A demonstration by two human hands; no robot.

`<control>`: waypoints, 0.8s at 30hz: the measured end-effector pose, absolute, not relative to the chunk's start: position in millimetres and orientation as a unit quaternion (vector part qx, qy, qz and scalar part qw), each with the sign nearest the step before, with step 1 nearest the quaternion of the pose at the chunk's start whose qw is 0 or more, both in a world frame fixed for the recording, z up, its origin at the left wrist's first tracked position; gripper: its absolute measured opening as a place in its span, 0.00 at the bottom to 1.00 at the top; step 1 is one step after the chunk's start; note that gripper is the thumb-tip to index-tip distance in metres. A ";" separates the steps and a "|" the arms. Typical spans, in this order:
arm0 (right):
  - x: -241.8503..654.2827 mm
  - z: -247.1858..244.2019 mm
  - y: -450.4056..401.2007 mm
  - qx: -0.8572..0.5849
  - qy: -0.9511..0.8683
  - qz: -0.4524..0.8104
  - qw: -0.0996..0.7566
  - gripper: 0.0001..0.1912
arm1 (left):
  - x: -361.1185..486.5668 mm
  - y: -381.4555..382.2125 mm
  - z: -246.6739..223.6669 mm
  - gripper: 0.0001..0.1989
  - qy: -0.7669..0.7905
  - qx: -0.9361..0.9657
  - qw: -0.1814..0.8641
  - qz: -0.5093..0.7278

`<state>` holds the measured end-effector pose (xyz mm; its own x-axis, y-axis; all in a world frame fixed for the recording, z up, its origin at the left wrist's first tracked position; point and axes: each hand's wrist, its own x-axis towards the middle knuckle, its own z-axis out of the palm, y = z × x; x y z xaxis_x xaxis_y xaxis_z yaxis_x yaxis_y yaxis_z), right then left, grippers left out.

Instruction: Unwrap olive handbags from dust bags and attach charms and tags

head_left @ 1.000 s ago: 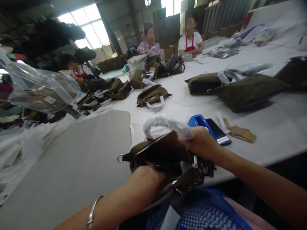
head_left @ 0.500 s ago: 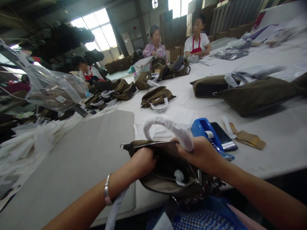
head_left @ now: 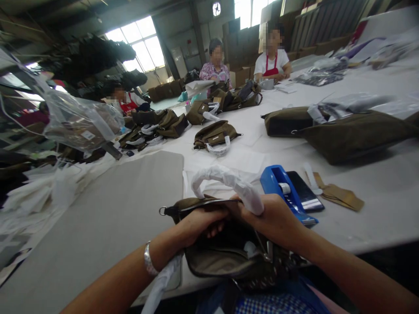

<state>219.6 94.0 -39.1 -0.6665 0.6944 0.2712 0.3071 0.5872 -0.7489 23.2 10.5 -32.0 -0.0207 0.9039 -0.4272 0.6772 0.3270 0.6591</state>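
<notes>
An olive-brown handbag [head_left: 222,264] lies unzipped at the table edge in front of me, its mouth gaping towards me. Its handle [head_left: 225,173], wrapped in white paper, arches over the far side. My right hand [head_left: 270,216] grips the bag's far rim beside the zip, at the right foot of the handle. Inside the mouth is my left hand [head_left: 199,224], its fingers curled near the far inner wall; what they hold, if anything, is hidden. A small whitish piece [head_left: 250,248] shows inside the bag. A second wrapped strap [head_left: 160,283] hangs below my left wrist.
Right of the bag are a blue tape dispenser [head_left: 281,187], a dark flat item [head_left: 304,192] and brown paper tags [head_left: 342,196]. A grey board [head_left: 131,209] covers the left side. More handbags [head_left: 216,135] lie beyond, and larger olive bags [head_left: 356,135] rest at right. Several co-workers [head_left: 273,61] are behind.
My left hand has drawn back slightly and turned, so its curled fingers now show inside the bag. The bag's mouth gapes wider towards me. My right hand keeps its grip.
</notes>
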 end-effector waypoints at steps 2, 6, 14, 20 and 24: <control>219.5 -38.2 93.7 -0.293 -0.849 0.340 0.279 0.10 | 22.9 8.9 -32.1 0.19 0.709 0.593 0.366 0.107; 222.7 -34.7 93.6 -0.288 -0.857 0.336 0.265 0.10 | 18.3 8.2 -25.9 0.15 0.739 0.636 0.218 0.032; 225.2 -33.6 99.4 -0.291 -0.868 0.329 0.231 0.11 | -5.5 23.6 -20.1 0.13 0.817 0.554 0.095 -0.128; 228.2 -30.8 104.2 -0.267 -0.868 0.352 0.226 0.12 | 3.2 10.7 -5.2 0.14 0.794 0.584 0.068 -0.154; 227.6 -29.2 102.7 -0.240 -0.874 0.360 0.222 0.12 | 24.2 -1.8 7.0 0.12 0.741 0.653 0.065 -0.141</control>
<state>227.6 102.7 -29.2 -0.7864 0.5792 0.2146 0.2601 0.6257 -0.7354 24.2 -1.8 7.0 -0.1391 0.9494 -0.2816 0.9864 0.1076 -0.1244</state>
